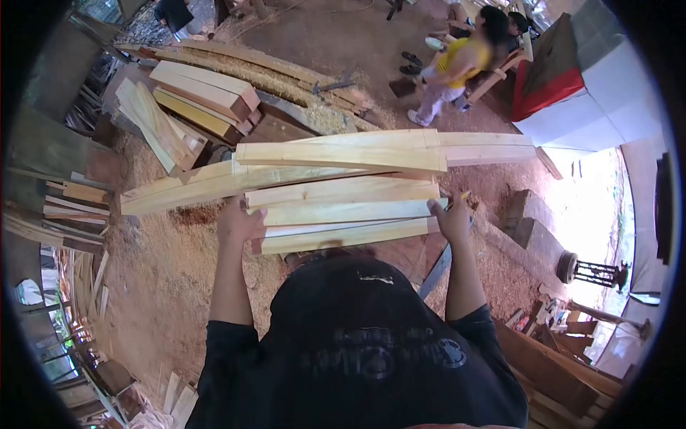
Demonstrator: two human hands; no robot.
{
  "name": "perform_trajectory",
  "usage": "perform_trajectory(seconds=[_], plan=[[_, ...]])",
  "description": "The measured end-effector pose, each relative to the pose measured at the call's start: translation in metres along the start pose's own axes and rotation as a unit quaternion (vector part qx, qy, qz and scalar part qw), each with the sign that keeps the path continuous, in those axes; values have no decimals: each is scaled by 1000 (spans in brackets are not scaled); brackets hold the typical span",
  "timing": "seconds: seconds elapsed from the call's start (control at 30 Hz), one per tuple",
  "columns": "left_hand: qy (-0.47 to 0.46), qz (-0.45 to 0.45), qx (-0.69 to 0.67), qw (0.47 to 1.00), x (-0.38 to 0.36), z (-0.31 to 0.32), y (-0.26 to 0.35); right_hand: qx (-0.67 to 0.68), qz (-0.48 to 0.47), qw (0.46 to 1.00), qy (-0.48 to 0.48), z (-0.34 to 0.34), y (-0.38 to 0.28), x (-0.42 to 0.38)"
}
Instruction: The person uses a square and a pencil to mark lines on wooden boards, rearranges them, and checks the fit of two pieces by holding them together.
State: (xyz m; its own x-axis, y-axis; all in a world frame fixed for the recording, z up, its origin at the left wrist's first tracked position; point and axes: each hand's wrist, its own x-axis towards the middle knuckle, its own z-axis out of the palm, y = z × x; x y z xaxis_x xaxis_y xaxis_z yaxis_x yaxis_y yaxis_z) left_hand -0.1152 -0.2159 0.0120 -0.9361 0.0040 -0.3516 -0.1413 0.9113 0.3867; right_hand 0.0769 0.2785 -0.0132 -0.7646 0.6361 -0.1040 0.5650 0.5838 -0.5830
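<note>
Short wooden boards (346, 213), pale and smooth-faced, lie side by side just on the wearer's side of a long plank (179, 184) that runs from left to right. The left hand (239, 223) is at their left end and the right hand (454, 219) at their right end, spread well apart. Each thumb rests on the wood; most fingers are hidden, so how tightly either hand pinches cannot be told.

A thick board (339, 152) overlaps the middle of the long plank, resting at a slight angle to it. That looks like the likeliest thing to slide: a knock from the short boards against its near edge could turn it or push it off the plank. The short boards do not line up perfectly, and the seams between them narrow unevenly; if the hands press at the ends alone, a middle or nearest board could slip or drop, or a thumb could be nipped in a seam. What supports them is mostly hidden, so their steadiness is uncertain.

Wood shavings (171, 268) cover the floor on the near side of the long plank, and could make footing slippery. Beyond its right part, a person in a yellow top (457, 61) seems too far off to bump the wood.
</note>
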Motion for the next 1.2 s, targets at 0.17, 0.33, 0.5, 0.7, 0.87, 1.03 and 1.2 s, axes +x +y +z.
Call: perform_trajectory(seconds=[0.17,0.33,0.5,0.7,0.87,1.03,1.2], plan=[[97,7,-57,994,18,-25,22,27,-31,997,68,-2,-11,28],[128,53,-128,982,54,-26,28,48,-33,996,64,-7,-45,46],[128,89,-137,978,99,-20,33,48,-11,997,56,3,-47,59],[108,106,-69,986,102,-19,53,29,-9,999,12,-1,-45,61],[108,64,-115,985,55,-19,36,20,-47,999,-2,-15,-26,52],[104,64,-188,975,7,-13,12,87,-79,993,-14,-14,-32,18],[139,89,-216,962,4,12,-15,-105,-77,989,-72,-2,-21,10]])
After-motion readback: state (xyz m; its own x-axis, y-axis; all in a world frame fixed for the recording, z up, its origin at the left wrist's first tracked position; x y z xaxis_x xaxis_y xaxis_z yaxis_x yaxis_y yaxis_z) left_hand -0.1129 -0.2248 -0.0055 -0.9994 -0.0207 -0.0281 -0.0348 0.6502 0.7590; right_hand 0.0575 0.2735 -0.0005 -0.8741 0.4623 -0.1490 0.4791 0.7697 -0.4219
